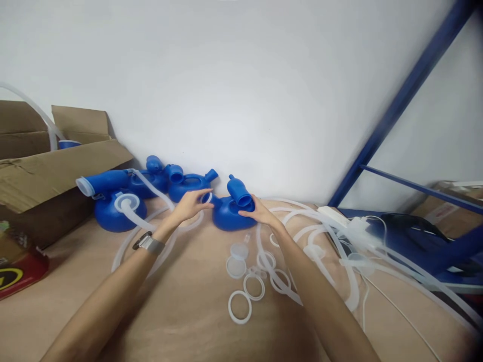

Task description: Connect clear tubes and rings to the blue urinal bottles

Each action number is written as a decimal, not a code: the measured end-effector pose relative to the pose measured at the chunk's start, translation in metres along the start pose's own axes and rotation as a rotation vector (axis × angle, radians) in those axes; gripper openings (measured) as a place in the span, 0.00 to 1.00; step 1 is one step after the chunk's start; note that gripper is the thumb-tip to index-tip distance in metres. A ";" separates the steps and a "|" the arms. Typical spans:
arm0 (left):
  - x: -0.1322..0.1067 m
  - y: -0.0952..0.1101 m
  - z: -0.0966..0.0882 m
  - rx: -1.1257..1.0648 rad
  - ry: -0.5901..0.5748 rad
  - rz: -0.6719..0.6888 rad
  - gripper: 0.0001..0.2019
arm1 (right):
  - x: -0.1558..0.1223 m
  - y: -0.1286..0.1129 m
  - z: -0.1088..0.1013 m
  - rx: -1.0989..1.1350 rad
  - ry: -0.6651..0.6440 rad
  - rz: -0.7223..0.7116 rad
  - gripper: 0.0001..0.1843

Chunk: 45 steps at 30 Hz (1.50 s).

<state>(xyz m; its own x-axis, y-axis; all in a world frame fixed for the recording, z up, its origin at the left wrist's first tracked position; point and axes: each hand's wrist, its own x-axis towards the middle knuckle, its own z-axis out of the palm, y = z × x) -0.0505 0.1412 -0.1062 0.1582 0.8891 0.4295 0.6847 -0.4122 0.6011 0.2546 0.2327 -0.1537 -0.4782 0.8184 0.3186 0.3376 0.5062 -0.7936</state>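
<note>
A blue plastic jug (226,216) with a handle and a short side spout lies on the brown surface before me. My right hand (258,211) grips its right side, thumb in front. At the spout's mouth, on the left, my left hand (193,205) has thumb and fingers around a white ring (207,197); whether the ring is seated cannot be made out. A blue curved cup-like piece (238,191) with a nozzle leans on top of the jug, close to my right fingers. A watch (149,243) is on my left wrist.
More blue jugs (118,213) stand at the left, with clear hoses (138,218). White rings (239,306) and clear discs (236,267) lie in front. Coiled hoses (350,291) and a power strip (334,216) are right, beside a blue metal frame (400,108). An open cardboard box (64,166) stands left.
</note>
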 end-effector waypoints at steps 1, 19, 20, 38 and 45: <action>0.001 0.000 -0.004 0.025 -0.041 0.033 0.33 | 0.001 0.001 -0.003 0.008 -0.023 0.002 0.49; 0.022 0.068 -0.015 -0.194 -1.082 0.396 0.22 | -0.027 -0.015 -0.005 0.238 -0.294 0.047 0.58; 0.025 0.069 -0.014 -0.261 -1.080 0.324 0.19 | -0.028 -0.015 -0.005 0.243 -0.288 0.060 0.59; -0.034 0.045 0.025 0.221 -0.060 0.338 0.14 | -0.025 -0.020 -0.005 0.063 -0.225 0.037 0.56; -0.057 0.065 0.026 0.329 0.231 0.276 0.16 | -0.033 -0.019 0.005 -0.039 0.009 0.031 0.52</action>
<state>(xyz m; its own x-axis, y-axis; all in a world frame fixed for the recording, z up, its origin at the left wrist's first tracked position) 0.0040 0.0690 -0.1091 0.2288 0.6727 0.7036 0.8337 -0.5086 0.2152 0.2597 0.1951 -0.1520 -0.4602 0.8359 0.2991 0.3833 0.4910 -0.7823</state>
